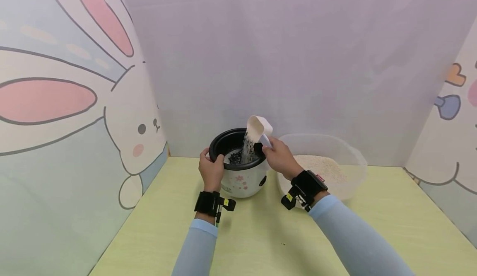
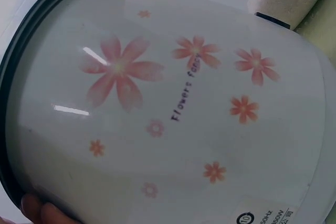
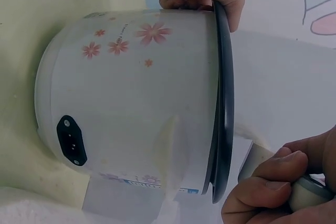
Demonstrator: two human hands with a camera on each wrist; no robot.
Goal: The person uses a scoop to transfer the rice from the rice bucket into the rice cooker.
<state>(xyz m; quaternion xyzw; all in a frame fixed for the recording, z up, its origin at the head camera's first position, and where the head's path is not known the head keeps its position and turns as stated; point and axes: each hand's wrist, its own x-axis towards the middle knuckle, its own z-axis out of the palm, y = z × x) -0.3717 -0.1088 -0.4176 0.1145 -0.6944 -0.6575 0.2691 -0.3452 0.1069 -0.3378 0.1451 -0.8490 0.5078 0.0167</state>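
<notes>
A white rice cooker [image 1: 242,182] with pink flowers and a black rim stands on the table, without a lid. My left hand [image 1: 211,170] grips its rim at the left, thumb over the edge and fingers against the outer wall. Above the right side of the opening, my right hand [image 1: 283,158] holds a white scoop [image 1: 259,127] by its handle. The scoop is tipped left, and rice [image 1: 247,149] streams from it into the dark pot. The left wrist view shows the cooker's flowered wall [image 2: 210,129] and fingertips [image 2: 44,211] by the rim.
A clear plastic tub [image 1: 352,176] with rice [image 1: 322,166] inside stands right of the cooker, partly behind my right wrist. A tiny dark speck [image 1: 283,244] lies on the pale yellow table [image 1: 253,243]. Rabbit-printed panels [image 1: 123,139] and a pale back sheet enclose it.
</notes>
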